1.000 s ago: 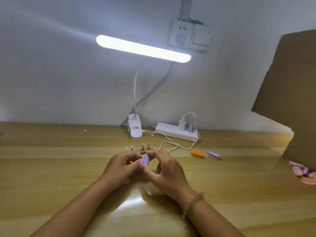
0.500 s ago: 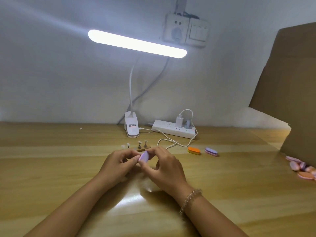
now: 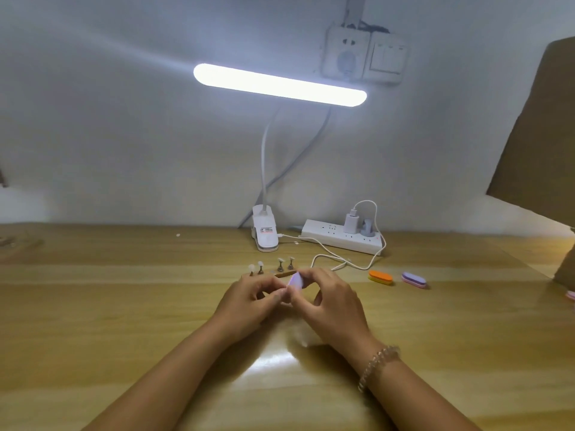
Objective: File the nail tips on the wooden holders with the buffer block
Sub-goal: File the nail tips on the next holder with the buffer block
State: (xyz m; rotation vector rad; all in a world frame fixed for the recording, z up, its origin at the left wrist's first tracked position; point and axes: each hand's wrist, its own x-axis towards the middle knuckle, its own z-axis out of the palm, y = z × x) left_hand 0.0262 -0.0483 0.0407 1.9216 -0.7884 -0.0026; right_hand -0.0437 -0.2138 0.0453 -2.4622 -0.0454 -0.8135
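Note:
A small lilac buffer block [image 3: 295, 280] is pinched between the thumb and fingers of my right hand [image 3: 329, 303] at the middle of the wooden table. My left hand [image 3: 249, 301] has its fingertips curled against the block's left side, pinching a small piece that my fingers hide. Just behind my hands, several nail tips stand on small holders [image 3: 270, 265] in a row, on a thin wooden strip [image 3: 284, 274] that my hands partly cover.
An orange buffer block [image 3: 380, 277] and a purple one [image 3: 413, 279] lie to the right. Behind stand a clip lamp [image 3: 265, 233], a power strip [image 3: 342, 236] and a white cable [image 3: 342, 262]. A cardboard panel [image 3: 541, 144] rises at the right, with pink blocks [image 3: 571, 295] below it.
Both hands have stayed together at the table's middle; the lilac block has tilted slightly between the fingers. The view itself has shifted a little.

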